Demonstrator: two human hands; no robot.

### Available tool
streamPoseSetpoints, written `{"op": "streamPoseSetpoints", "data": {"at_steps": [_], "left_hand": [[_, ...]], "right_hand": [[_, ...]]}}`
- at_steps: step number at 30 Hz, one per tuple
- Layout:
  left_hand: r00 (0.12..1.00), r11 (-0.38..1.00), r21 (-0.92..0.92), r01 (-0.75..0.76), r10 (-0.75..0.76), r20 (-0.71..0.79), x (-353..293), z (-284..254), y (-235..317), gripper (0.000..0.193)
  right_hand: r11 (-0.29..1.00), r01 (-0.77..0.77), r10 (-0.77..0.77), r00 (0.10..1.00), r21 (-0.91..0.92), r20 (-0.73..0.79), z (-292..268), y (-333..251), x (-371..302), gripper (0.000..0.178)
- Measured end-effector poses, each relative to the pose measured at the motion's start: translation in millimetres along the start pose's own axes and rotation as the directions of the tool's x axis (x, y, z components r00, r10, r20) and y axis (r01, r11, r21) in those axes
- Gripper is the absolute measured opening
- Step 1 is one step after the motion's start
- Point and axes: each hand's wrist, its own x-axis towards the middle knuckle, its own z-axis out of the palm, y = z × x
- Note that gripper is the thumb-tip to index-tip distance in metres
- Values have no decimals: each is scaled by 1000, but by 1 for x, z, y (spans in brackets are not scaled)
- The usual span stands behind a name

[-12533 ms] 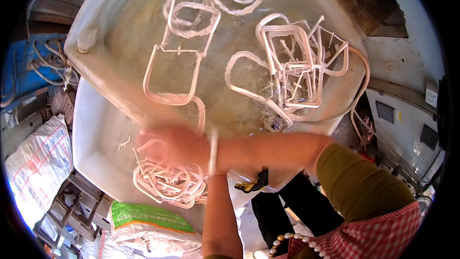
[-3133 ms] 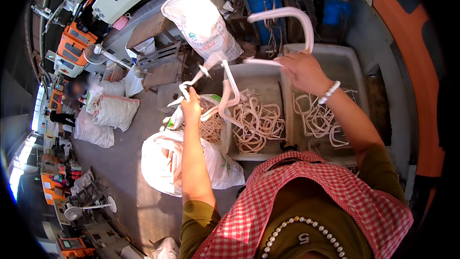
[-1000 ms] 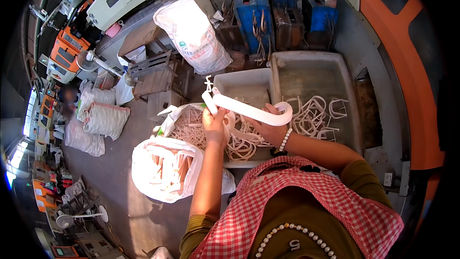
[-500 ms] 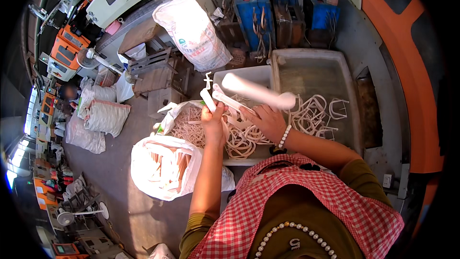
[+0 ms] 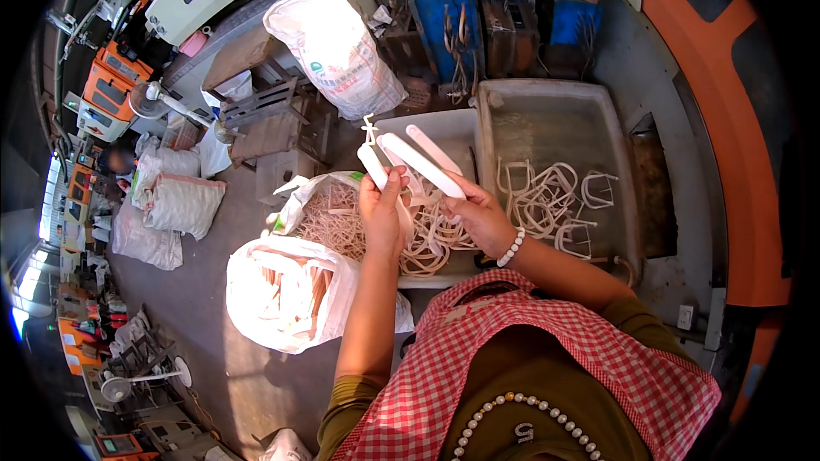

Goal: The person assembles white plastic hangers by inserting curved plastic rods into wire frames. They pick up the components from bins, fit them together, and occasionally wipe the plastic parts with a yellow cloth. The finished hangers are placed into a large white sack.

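In my left hand [image 5: 383, 218] is a pale, flat plastic strip [image 5: 373, 167] with a rounded end, its fingers closed round the lower part. A thin white branched piece of plastic [image 5: 369, 128] stands at the strip's upper end. Close on the right, my right hand [image 5: 485, 220] is closed on a broad white plastic strip [image 5: 421, 166] that slants up to the left. Behind it shows a pinkish strip [image 5: 431, 147]; which hand holds it, I cannot tell. Below both hands, a tangle of curved pale plastic pieces [image 5: 427, 252] lies in a tub.
A white sack [image 5: 290, 333] of plastic strips stands left of the tub, beside a bag of thin pinkish scraps [image 5: 329, 218]. On the right, a grey tub [image 5: 555, 94] holds looped plastic pieces [image 5: 547, 192]. A full sack [image 5: 337, 51] and blue metal boxes [image 5: 444, 21] stand behind.
The motion-blurred strip near my right hand now appears sharp and slants up to the left. My right fingers have closed round it; my left hand keeps its hold.
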Motion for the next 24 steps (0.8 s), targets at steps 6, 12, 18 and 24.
{"op": "streamPoseSetpoints", "data": {"at_steps": [6,12,18,24], "left_hand": [[997,999,-18,-48,49,67,4,-7,8,16],[995,992,77,-104,103,11,5,-10,14,19],[992,978,163,-128,125,29,-1,-15,14,16],[993,989,101,-104,97,72,-6,-16,13,14]], "right_hand": [[995,-55,47,995,81,89,3,-3,-11,49],[986,-45,51,998,-158,39,9,-3,-17,48],[983,-63,67,998,-174,21,6,-2,-20,48],[994,-91,93,996,-66,13,4,2,-21,47]]}}
